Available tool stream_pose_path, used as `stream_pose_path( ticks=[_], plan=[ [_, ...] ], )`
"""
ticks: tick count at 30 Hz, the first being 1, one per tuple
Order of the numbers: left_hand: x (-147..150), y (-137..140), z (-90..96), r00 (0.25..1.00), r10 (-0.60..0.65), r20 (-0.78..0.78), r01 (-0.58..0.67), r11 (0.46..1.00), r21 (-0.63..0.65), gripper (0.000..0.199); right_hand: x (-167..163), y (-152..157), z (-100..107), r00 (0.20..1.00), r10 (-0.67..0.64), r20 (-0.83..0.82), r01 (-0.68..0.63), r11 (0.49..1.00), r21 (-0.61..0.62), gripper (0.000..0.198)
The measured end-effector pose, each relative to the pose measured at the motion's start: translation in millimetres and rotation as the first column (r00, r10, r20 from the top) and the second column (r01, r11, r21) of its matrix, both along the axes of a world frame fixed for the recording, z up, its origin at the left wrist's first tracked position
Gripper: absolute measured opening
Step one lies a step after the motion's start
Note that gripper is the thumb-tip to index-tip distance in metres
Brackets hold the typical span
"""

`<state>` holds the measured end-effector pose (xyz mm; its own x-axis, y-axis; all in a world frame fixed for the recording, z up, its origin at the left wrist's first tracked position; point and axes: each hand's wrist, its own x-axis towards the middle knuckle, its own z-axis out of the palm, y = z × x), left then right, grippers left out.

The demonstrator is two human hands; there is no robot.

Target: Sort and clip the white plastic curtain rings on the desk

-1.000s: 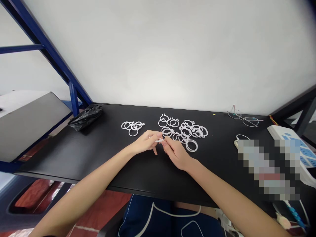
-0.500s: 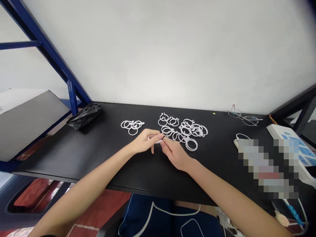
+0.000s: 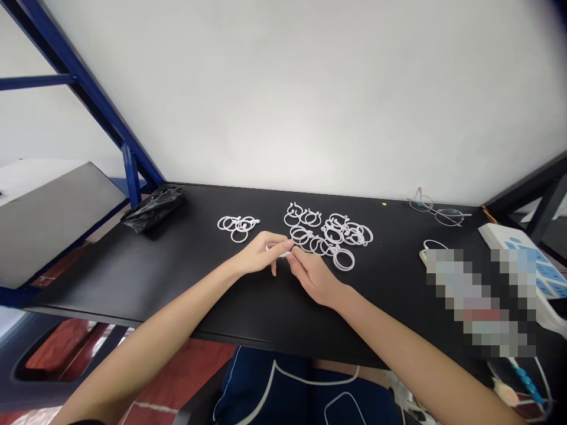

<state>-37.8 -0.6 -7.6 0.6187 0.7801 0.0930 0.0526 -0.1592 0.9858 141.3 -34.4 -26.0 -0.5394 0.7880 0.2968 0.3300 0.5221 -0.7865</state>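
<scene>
Holding a white piece [image 3: 286, 255] over the desk [image 3: 177, 289], the left hand [image 3: 262, 254] and the right hand [image 3: 315, 276] meet nearly fingertip to fingertip. The left fingers are closed in a narrow pinch, thumb uppermost; the right fingers are likewise drawn together at the piece's right end. Much of the piece is hidden, so whether it forms a ring, closed or open, cannot be told. Beyond the hands lie a larger group of white rings [image 3: 328, 228], near the right hand, and a smaller group of white rings [image 3: 243, 226] to the left. Likely failures: the slender piece may spring from the pinch if pressed unevenly; excess bending could crack it; if dropped, it might tangle among the overlapping rings. A low sweep of the right knuckles could scatter the nearest ones.
</scene>
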Motion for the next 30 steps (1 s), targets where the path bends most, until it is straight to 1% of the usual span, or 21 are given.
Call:
stream_pose_path(
  ticks=[5,10,14,18,24,30],
  plan=[
    [-1.2,3.1,0.2,1.000,0.000,-0.001,0.000,1.000,0.003,0.051,-1.7,0.4,0.1,0.999,-0.037,0.016,0.036,0.998,0.046,0.028],
    [-3.2,7.4,-4.7,1.000,0.010,-0.008,-0.010,0.999,0.040,0.052,-4.2,0.7,-0.3,0.998,-0.069,-0.001,0.069,0.994,0.089,0.030],
    [-2.5,10.5,-10.5,0.999,0.036,-0.007,-0.035,0.998,0.050,0.059,-3.9,0.3,0.9,0.997,-0.077,-0.023,0.079,0.993,0.086,0.029],
    [-2.1,12.7,-14.3,0.998,0.060,-0.028,-0.059,0.998,0.034,0.065,-2.5,0.0,1.7,0.996,-0.089,-0.018,0.090,0.994,0.055,0.028],
    [-1.7,11.8,-12.1,0.986,0.131,-0.108,-0.130,0.991,0.013,0.060,-2.1,-0.4,1.7,0.995,-0.103,-0.018,0.104,0.993,0.051,0.025],
    [-0.1,10.2,-8.1,0.982,0.147,-0.116,-0.144,0.989,0.033,0.054,-2.7,0.0,2.7,0.994,-0.110,-0.015,0.111,0.992,0.054,0.024]
  ],
)
